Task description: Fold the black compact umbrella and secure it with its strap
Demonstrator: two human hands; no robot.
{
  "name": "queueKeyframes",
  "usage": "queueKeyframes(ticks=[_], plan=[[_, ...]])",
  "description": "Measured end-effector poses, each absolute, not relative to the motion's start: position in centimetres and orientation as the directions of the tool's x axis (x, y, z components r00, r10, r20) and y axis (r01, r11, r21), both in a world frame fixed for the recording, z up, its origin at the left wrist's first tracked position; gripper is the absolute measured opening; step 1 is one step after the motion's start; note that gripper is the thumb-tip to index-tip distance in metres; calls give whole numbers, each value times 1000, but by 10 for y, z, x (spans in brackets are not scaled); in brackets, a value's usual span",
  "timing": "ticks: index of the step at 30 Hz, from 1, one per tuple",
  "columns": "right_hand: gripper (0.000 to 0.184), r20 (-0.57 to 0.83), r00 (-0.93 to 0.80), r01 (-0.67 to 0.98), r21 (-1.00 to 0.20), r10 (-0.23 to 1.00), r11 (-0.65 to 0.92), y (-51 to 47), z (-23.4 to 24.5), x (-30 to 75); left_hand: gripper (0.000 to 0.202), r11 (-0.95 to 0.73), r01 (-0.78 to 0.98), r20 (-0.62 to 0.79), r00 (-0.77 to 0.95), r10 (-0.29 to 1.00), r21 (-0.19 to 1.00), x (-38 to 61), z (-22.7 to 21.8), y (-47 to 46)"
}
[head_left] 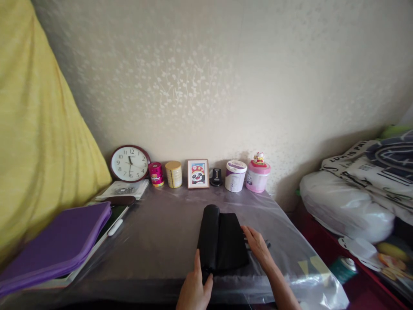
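Observation:
A black, smooth, partly rolled sheet or pouch (230,243) lies on the plastic-covered table in front of me. Its left side forms a thick roll, while the right side stays flat. My left hand (195,284) holds the near end of the roll, index finger along its left side and thumb at the bottom. At the flat part's right edge is my right hand (258,245), its fingers bent against that edge and its thumb hidden. A small dark grey piece (267,244) shows just beyond the right hand; I cannot make out what it is.
Along the wall stand a clock (130,163), a pink can (156,174), a yellow-lidded jar (174,175), a panda picture frame (198,174), a small black device (216,177) and two tubs (235,176). Purple folders (58,241) lie left. Bagged textiles (348,206) fill the right.

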State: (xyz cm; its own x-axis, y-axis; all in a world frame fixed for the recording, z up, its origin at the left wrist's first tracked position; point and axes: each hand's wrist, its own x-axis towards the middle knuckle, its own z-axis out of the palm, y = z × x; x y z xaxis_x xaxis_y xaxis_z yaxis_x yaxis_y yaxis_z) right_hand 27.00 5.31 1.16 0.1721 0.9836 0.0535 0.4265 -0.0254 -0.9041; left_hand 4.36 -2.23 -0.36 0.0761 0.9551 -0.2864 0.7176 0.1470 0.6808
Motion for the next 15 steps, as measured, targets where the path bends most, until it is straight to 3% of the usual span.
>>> queueKeyframes(ticks=[5, 15], plan=[[43, 162, 185, 671, -742, 969, -4, 45, 24, 259, 68, 85, 828, -265, 79, 961, 554, 48, -5, -22], [30, 160, 196, 835, -545, 968, -79, 48, 27, 249, 66, 74, 846, -261, 78, 962, 528, 49, -1, -24]])
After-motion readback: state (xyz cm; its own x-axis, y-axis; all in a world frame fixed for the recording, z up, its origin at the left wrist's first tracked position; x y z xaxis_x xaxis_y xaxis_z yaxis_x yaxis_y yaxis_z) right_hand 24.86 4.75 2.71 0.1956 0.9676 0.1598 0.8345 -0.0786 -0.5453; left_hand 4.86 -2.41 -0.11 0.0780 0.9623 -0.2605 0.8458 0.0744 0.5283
